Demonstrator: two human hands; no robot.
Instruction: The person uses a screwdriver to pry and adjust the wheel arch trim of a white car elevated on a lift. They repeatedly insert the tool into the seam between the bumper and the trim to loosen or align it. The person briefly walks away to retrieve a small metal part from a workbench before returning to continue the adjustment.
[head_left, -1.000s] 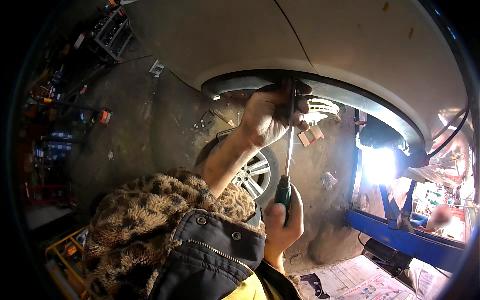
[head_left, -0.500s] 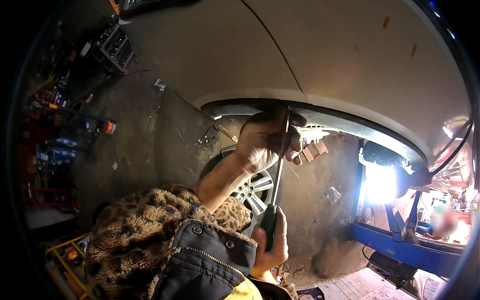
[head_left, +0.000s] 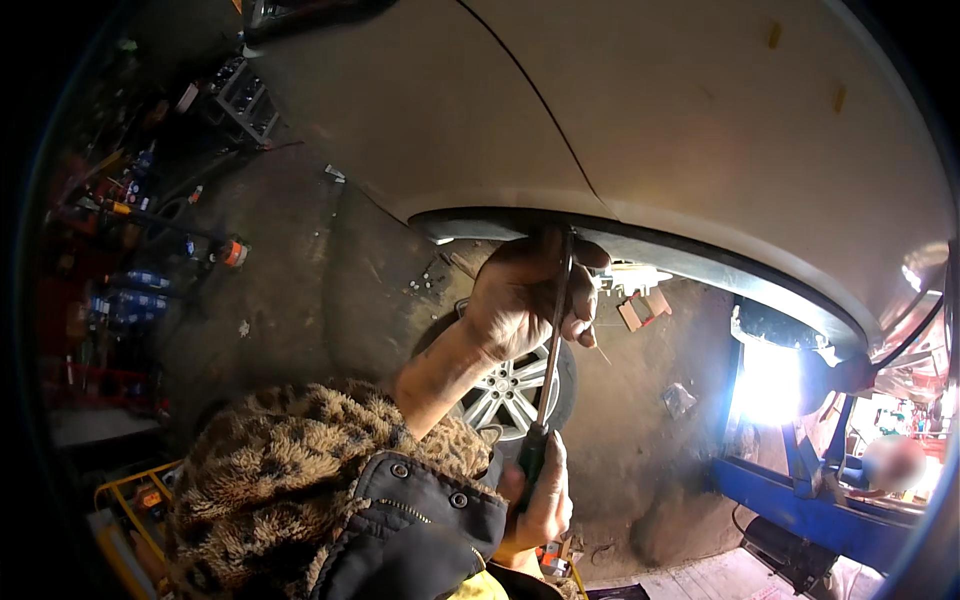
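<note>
A long screwdriver [head_left: 554,340] with a dark green handle runs up to the dark trim strip [head_left: 475,222] along the lower edge of a pale car panel [head_left: 690,110]. My left hand [head_left: 520,295] is at the trim, fingers curled round the upper shaft beside the tip; the tip itself is hard to make out. Lower down, my right hand [head_left: 540,495] grips the handle, partly hidden by my fur-trimmed sleeve. Behind my hands a tyre with a silver alloy wheel [head_left: 500,400] lies on the floor.
A bright work lamp [head_left: 770,380] and a blue steel lift beam [head_left: 800,485] stand at right, with a blurred person [head_left: 890,465] beyond. A brake disc [head_left: 635,275] and cardboard pieces lie under the panel. Shelving [head_left: 240,100], bottles [head_left: 135,300] and a yellow-framed case [head_left: 140,500] are at left.
The panel, trim and both hands with the screwdriver appear lower in the picture than a second ago, and the hands slightly further left. The grip on the screwdriver looks unchanged.
</note>
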